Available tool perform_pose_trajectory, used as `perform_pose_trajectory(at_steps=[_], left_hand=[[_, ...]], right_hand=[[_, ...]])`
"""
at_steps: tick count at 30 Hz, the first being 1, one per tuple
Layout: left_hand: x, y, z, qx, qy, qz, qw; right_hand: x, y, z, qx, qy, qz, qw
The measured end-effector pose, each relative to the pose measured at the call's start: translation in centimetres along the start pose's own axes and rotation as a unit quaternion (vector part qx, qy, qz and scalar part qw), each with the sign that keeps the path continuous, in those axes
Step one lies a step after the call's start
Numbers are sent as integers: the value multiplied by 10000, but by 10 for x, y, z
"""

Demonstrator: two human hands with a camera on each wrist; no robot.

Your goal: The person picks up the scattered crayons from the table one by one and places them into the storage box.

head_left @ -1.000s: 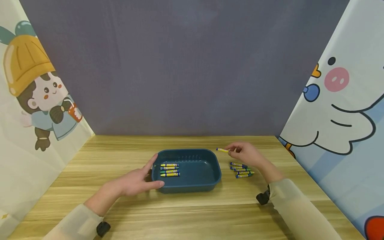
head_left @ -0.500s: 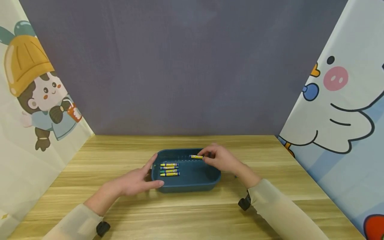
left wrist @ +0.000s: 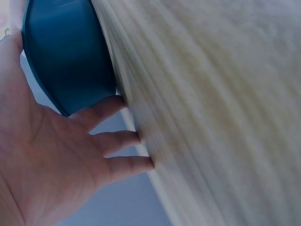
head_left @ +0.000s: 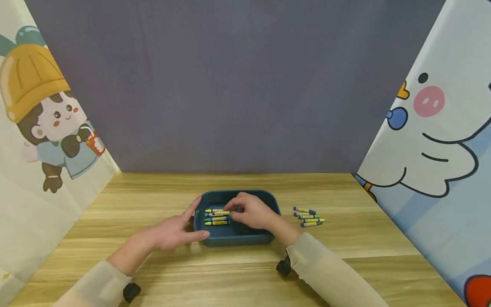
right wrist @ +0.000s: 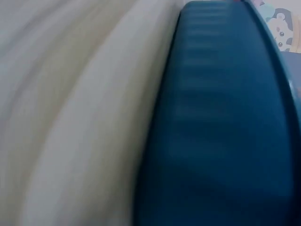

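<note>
A dark blue plastic bin (head_left: 239, 241) stands on the table, and its outer wall (right wrist: 216, 117) fills much of the right wrist view. My left hand (head_left: 172, 232) spans the bin's left end, thumb at the near rim and fingers straight and spread (left wrist: 120, 141). Inside the bin, at its left, lie several yellow, blue and green wrapped crayons (head_left: 217, 223) side by side. My right hand (head_left: 251, 211) reaches into the bin and pinches a yellow crayon (head_left: 220, 213) by its right end, overlapping the upper crayons of that row. The right wrist view does not show the hand.
Several more crayons (head_left: 308, 217) lie in a loose stack on the wooden table (head_left: 215, 273), right of the bin. A grey panel (head_left: 238, 85) rises at the table's back edge. Walls with cartoon prints flank both sides.
My right hand has carried the yellow crayon leftward from beyond the bin's right side to the row inside it. The loose stack is uncovered again. My left hand has stayed put.
</note>
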State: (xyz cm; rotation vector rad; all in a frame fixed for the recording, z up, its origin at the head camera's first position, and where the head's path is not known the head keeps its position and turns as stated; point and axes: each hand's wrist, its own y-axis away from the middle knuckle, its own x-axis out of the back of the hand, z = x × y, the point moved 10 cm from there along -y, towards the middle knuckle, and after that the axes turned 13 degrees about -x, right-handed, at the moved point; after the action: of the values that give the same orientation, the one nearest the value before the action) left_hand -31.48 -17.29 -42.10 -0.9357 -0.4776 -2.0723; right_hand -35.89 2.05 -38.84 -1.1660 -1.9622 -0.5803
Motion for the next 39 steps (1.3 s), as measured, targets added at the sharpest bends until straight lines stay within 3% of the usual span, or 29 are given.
perform_pose_trajectory(at_steps=[6,14,24,34,39], left_hand=[[-2,-1,0,31,11,-70,10000],[1,1,1,26,-112,-31,9999],[0,1,1,57,-183,-10,9998],[0,1,0,23,-218,14,9998],[0,1,-1,55,-193,-1,9998]], right_hand=[[-15,-4,-2,31,55,-137,9999],[-23,-5,-3,120,506,-314,9982],[-32,-4,-8,377,658,-543,9956],[-31,0,-14,702,874,-384,9930],[-32,-1,-12,657,953,-412,9924]])
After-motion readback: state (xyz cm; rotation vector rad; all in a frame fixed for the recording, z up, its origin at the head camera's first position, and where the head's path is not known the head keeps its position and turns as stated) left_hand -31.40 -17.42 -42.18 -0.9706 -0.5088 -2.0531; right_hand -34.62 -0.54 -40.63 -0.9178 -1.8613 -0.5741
